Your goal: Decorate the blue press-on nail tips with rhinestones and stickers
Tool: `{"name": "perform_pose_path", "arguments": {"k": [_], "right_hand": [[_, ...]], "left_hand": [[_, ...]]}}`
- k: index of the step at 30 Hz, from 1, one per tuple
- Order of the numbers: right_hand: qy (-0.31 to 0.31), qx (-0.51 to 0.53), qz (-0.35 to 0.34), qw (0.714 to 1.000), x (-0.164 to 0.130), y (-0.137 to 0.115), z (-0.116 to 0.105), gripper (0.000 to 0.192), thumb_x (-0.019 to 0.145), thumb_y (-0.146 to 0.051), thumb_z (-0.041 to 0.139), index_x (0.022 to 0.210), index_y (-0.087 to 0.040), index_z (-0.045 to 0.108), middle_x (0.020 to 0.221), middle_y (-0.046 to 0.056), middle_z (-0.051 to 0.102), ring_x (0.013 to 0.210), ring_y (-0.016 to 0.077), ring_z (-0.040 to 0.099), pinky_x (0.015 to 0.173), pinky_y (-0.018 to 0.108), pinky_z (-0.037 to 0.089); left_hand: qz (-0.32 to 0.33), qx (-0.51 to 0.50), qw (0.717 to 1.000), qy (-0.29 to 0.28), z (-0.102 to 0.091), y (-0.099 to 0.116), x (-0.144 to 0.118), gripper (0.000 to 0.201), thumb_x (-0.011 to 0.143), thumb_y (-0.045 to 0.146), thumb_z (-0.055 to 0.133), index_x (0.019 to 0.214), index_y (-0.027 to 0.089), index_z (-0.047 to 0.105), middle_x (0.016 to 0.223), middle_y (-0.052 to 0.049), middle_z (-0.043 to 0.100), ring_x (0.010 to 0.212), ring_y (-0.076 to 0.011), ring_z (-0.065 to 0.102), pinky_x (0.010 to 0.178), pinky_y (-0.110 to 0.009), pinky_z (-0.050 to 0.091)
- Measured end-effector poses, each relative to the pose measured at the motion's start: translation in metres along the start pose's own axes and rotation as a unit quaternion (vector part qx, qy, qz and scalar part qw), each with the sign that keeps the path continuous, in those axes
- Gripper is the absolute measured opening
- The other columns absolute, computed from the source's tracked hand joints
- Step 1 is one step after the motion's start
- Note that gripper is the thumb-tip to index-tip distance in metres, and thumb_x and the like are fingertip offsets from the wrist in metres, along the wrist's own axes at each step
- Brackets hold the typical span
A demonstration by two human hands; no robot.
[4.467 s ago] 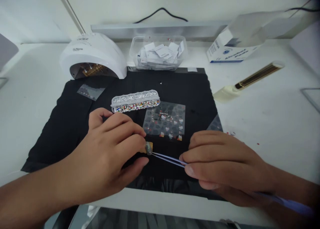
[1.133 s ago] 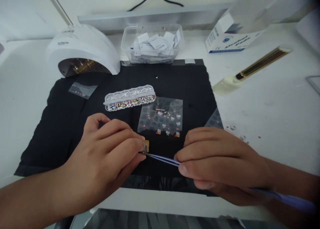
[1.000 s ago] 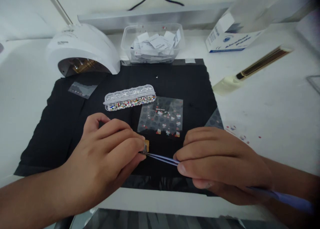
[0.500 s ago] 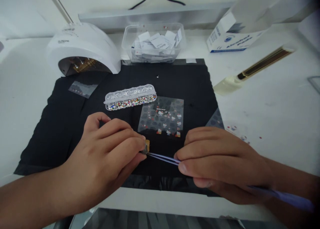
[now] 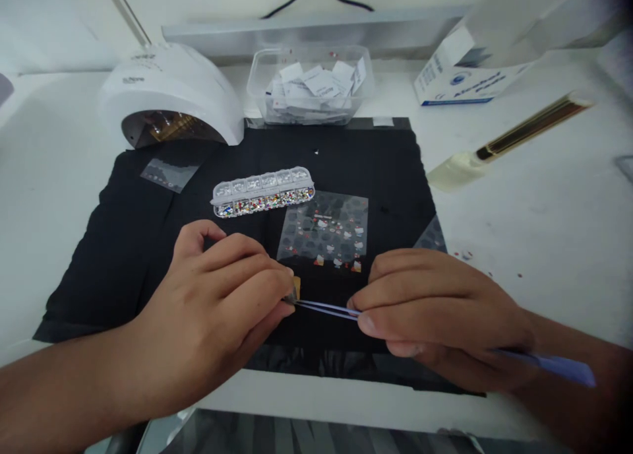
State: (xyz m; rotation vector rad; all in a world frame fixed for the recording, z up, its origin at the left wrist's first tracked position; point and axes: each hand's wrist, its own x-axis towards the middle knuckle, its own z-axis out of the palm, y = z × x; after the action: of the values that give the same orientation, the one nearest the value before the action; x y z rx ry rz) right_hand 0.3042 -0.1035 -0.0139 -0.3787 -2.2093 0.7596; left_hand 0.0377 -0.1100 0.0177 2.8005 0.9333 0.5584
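My left hand (image 5: 225,309) pinches a small piece (image 5: 297,287), yellowish with a grey part, above the black mat (image 5: 163,269). Most of that piece is hidden behind the fingertips, so its kind does not show. In my right hand (image 5: 435,302) are slim lavender tweezers (image 5: 330,309), held from the right. Their tips are close together and meet the piece at the left fingertips; whether they grip anything is too small to see. Just beyond the hands lies a clear sticker sheet (image 5: 301,233) with cat-face stickers. Behind it is an open clear case (image 5: 264,191) of coloured rhinestones.
A white nail lamp (image 5: 173,91) stands back left, a clear tub (image 5: 311,101) of sachets at the back, and an alcohol pads box (image 5: 465,78) back right. A bottle with a gold cap (image 5: 529,127) is on the right. Another film piece (image 5: 171,173) lies by the lamp.
The whole view has shifted slightly, so things sit a little further right. Both hands keep their hold, and the tweezer tips stay at the small piece.
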Motion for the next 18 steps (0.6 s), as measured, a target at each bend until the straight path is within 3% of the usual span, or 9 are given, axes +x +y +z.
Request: {"name": "perform_pose_path", "arguments": {"k": [18], "right_hand": [[0.007,0.039,-0.014,0.999,0.0061,0.0044,-0.004,0.017,0.099,-0.018,0.048,0.1,-0.01,0.063,0.086,0.011,0.074,0.078,0.0153,0.07,0.07,0.031,0.059]], "left_hand": [[0.007,-0.003,1.0,0.001,0.0007,-0.0025,-0.0016,0.01,0.093,0.021,0.06,0.101,0.017,0.056,0.095,-0.004,0.073,0.088,-0.0242,0.066,0.08,-0.049,0.035]]}}
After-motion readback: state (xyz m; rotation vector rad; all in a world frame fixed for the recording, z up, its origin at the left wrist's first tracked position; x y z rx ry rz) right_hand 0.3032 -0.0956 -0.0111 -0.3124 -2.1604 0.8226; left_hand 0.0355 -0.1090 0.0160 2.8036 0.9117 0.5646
